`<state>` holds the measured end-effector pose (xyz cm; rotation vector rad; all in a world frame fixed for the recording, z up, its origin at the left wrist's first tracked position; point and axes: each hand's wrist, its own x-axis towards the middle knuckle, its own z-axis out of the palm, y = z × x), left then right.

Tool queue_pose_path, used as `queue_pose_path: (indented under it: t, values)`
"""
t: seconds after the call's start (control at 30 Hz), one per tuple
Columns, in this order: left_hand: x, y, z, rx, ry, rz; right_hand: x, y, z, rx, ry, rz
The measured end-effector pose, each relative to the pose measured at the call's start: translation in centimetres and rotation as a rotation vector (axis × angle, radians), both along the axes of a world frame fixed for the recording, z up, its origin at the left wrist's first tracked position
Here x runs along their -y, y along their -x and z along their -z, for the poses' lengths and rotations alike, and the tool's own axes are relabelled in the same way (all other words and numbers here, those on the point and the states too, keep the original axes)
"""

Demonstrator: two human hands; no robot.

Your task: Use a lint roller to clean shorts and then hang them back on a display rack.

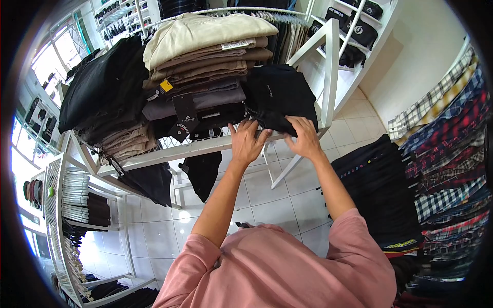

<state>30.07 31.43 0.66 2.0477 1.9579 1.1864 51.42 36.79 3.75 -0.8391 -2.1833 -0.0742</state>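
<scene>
Black folded garments [283, 90] lie at the right end of a white metal display rack [192, 148]. My right hand [304, 136] rests with spread fingers on their near edge. My left hand [248, 140] is at the rack's front rail, its fingertips on black cloth at the left of that pile and its thumb apart. Whether either hand pinches any cloth cannot be told. Left of the hands stands a tall stack of folded trousers in brown and grey [208, 71], topped by a cream garment [208, 32]. Black hang tags [185, 115] dangle from its front.
Another pile of black garments [106, 84] fills the rack's left end, above folded tan ones [129, 144]. Plaid shirts [443, 165] and black clothing [379, 192] hang at the right. A mesh-sided white rack [54, 215] stands at lower left. Black bags [360, 32] sit on shelves behind.
</scene>
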Motion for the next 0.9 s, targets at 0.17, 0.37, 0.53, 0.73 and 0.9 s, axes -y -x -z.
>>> queue_pose_path:
  t: [0.17, 0.37, 0.53, 0.73, 0.9]
  values:
    - [0.6, -0.3, -0.8, 0.055, 0.029, 0.030, 0.8, 0.2, 0.8, 0.026, -0.063, 0.074]
    - [3.4, -1.6, -2.2, 0.161, 0.080, 0.187, 2.3, -1.2, 1.2, -0.052, -0.101, 0.150]
    - [6.5, -3.6, -2.6, 1.188, 0.092, 0.281, 8.9, 1.5, 0.3, -0.017, -0.135, 0.138]
    - [9.0, -0.2, -0.1, 1.214, 0.094, 0.151, 16.7, 3.2, -0.8, -0.106, 0.152, 0.099]
    - [17.2, 5.4, -4.0, 1.213, 0.217, 0.314, 18.4, 3.7, 0.7, -0.622, 0.370, 0.280]
